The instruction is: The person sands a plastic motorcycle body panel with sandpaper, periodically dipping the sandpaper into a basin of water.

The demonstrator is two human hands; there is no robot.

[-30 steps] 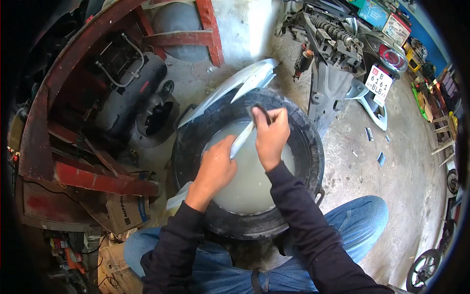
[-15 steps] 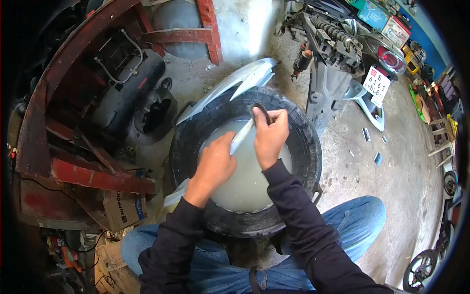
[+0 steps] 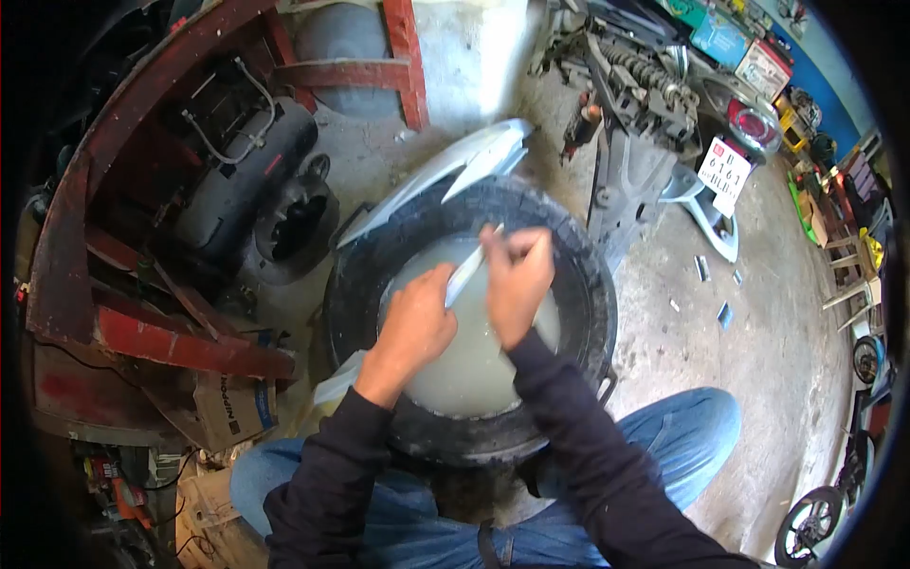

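My left hand (image 3: 412, 318) is closed around the lower part of a narrow pale body-panel piece (image 3: 464, 277), which slants up to the right over a black tub (image 3: 592, 275). At the panel's upper end is my right hand (image 3: 519, 284), slightly blurred, with thumb and fingers pinched. A dark thin sheet, seemingly sandpaper, showed in that pinch a moment earlier; the fingers now mostly hide it. Cloudy water (image 3: 464, 370) fills the tub below both hands. Across the tub's far rim leans a larger silvery-white panel (image 3: 445, 171). Another pale piece (image 3: 339, 377) is partly hidden by my left forearm.
A black compressor tank (image 3: 242, 180) stands within a red frame (image 3: 199, 332) on the left. To the right is a partly stripped motorcycle (image 3: 645, 142) with a number plate (image 3: 727, 175). Small scraps (image 3: 725, 316) lie on the concrete floor. A cardboard box (image 3: 232, 408) sits at lower left.
My right hand has shifted slightly down and left along the panel, its fingers turning so the dark sheet is less visible. My left hand keeps its hold. The whole view has shifted a little.
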